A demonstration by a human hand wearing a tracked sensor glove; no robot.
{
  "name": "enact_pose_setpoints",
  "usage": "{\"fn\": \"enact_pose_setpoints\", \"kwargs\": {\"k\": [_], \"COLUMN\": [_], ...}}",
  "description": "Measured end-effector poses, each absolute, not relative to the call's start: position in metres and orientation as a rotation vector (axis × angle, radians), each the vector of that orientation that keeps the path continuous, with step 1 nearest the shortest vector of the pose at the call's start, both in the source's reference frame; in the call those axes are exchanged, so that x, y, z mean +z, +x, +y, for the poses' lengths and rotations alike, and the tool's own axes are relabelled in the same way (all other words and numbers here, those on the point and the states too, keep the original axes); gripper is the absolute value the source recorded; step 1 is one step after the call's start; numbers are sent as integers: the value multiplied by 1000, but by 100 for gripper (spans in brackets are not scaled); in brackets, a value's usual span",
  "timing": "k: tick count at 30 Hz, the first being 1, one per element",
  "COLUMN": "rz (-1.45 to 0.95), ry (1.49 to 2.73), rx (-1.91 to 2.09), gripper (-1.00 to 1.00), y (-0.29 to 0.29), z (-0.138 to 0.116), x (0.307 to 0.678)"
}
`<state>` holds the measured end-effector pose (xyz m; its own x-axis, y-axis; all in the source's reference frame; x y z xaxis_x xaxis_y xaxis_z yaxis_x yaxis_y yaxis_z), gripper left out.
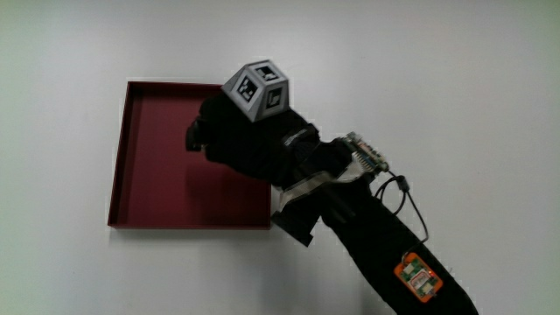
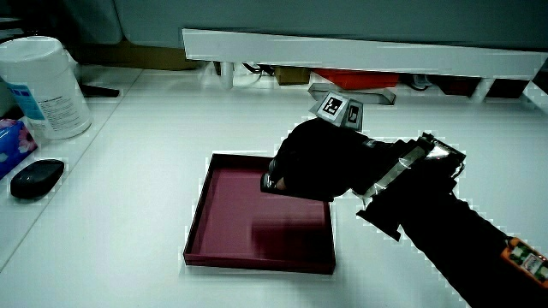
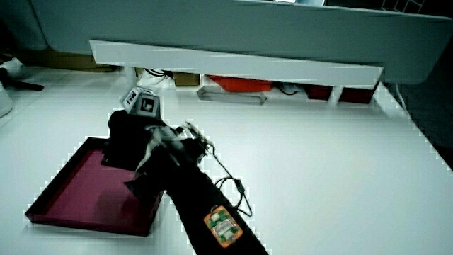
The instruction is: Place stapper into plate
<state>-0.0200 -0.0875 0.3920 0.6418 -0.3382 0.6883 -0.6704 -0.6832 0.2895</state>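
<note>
Fingers [image 2: 276, 178] curl around a small dark thing that I take for the stapler [image 1: 194, 134], though I see only a sliver of it poking out from the glove, with a pale glint at its tip in a side view. The hand [image 1: 249, 140] hangs over the plate [image 1: 144, 166], a square dark-red tray with a low rim, above the corner that lies farther from me. I cannot tell from any view whether the stapler touches the tray's floor or sits a little above it. The patterned cube [image 1: 259, 88] rides on the back of the hand, grey with black-and-white markers, and the forearm [image 1: 385, 254] runs back toward me across the tray's rim and the white tabletop [image 1: 455, 96]. On the forearm sits a small orange tag [image 1: 416, 273], and a thin wire [image 1: 407, 197] loops beside a little circuit board at the wrist. The rest of the tray's floor lies bare, with the hand's shadow across it. In a side view I also see a white canister [image 2: 43, 85] and a black mouse-like object [image 2: 36, 178] near the tabletop's edge, well apart from the tray, the mouse-like object nearer to me than the canister.
</note>
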Motion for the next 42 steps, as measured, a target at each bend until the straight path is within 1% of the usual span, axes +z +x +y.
{"fn": "enact_pose_setpoints", "kwargs": {"k": [1, 3, 4, 5, 9, 13, 16, 18, 19, 21, 24, 26, 28, 38, 42], "rz": [-789, -793, -792, -798, -786, -795, -784, -783, -772, -792, -783, -793, -779, -776, -778], "ry": [2333, 2295, 2298, 2280, 2271, 2232, 2235, 2214, 2226, 2197, 2223, 2198, 2212, 2209, 2181], "rx": [811, 827, 785, 800, 733, 723, 677, 678, 653, 658, 639, 647, 641, 661, 680], "gripper": [0, 0, 0, 0, 0, 0, 0, 0, 0, 0, 0, 0, 0, -53, -74], "y": [-23, -28, -32, -34, -44, -50, -52, -53, -54, -55, -56, -56, -56, -53, -50], "z": [-85, -82, -80, -78, -73, -67, -64, -63, -63, -62, -61, -60, -59, -58, -56], "x": [393, 402, 409, 409, 426, 435, 445, 452, 456, 456, 457, 458, 461, 463, 466]}}
